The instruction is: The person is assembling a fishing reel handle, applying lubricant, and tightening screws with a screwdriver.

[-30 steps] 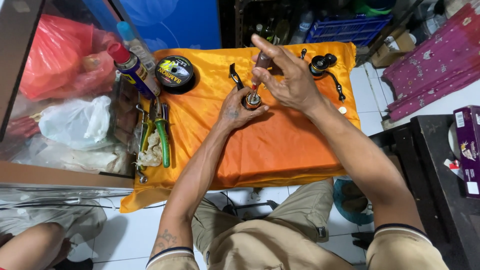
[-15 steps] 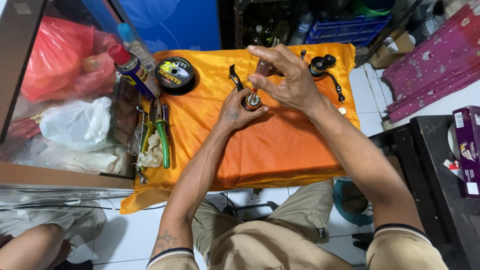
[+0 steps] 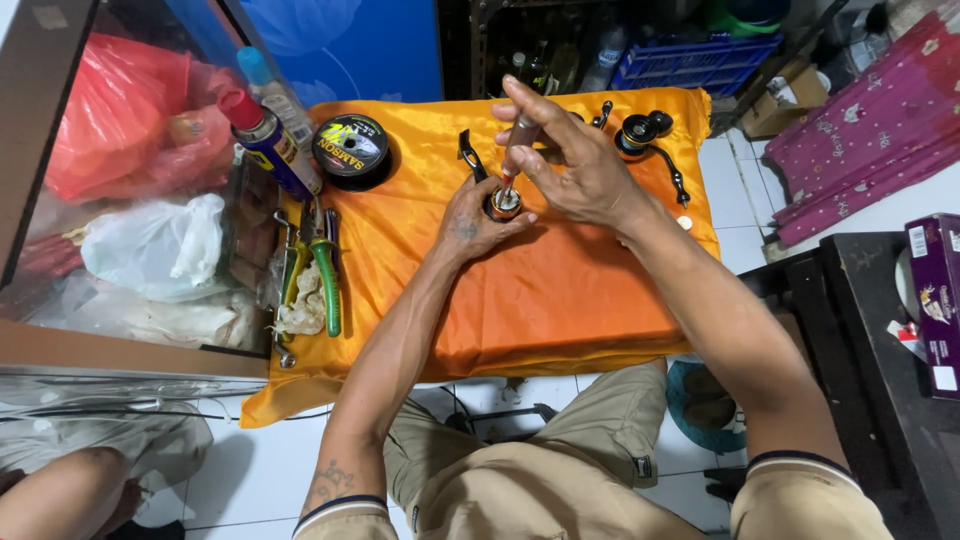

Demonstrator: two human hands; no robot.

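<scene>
The left hand (image 3: 470,222) is clamped round a small round metal part (image 3: 503,205), holding it on the orange cloth (image 3: 560,300) over the worktop. Just above it, the right hand (image 3: 580,165) is closed on a screwdriver (image 3: 517,150), its tip set down into the part. The step likely goes best with the tool kept upright and the part gripped firm. Farther off lie the pliers (image 3: 325,275), a spray can (image 3: 265,140) and a line spool (image 3: 350,147).

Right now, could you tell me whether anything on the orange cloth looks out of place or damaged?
Nothing looks spilled or broken. The fishing reel lies in pieces: its handle and another black part rest loose on the orange cloth, apart from the small round part between both hands.
</scene>
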